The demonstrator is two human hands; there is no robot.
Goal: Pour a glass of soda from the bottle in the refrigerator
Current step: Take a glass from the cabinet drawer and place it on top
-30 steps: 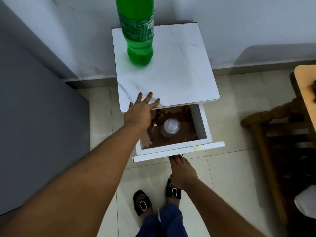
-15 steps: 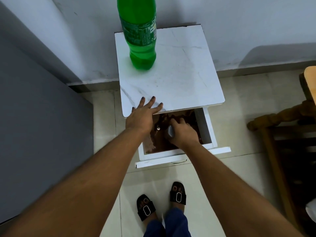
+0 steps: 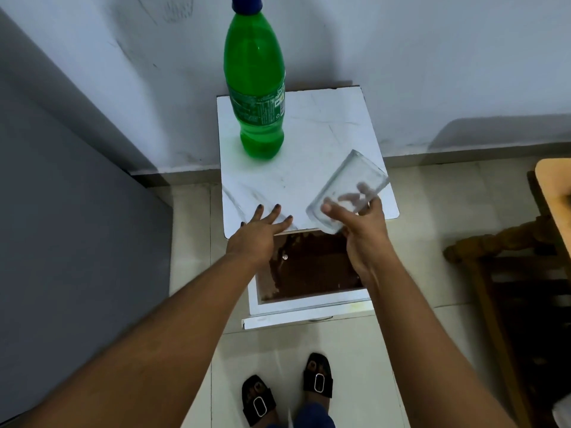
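The right hand [image 3: 364, 233] clasps a tilted glass [image 3: 349, 191] above the table's [image 3: 324, 131] front edge; the left hand [image 3: 258, 234] rests flat, fingers spread. Next, stand it upright near the capped bottle [image 3: 255, 88] at the back-left corner.

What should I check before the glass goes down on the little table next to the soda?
1. Glass held firmly: ok, the right hand wraps it, thumb in front and fingers behind.
2. Glass upright: not ok, it is tilted and must be turned straight.
3. Bare spot on the table: ok, the top right of the bottle is free.
4. Left hand out of the way: ok, it lies flat on the table's front left edge.
5. Bottle cap: on, so not ready to pour.
6. Drawer: open, near the feet, so not ok.
7. Glass clean: cannot tell.
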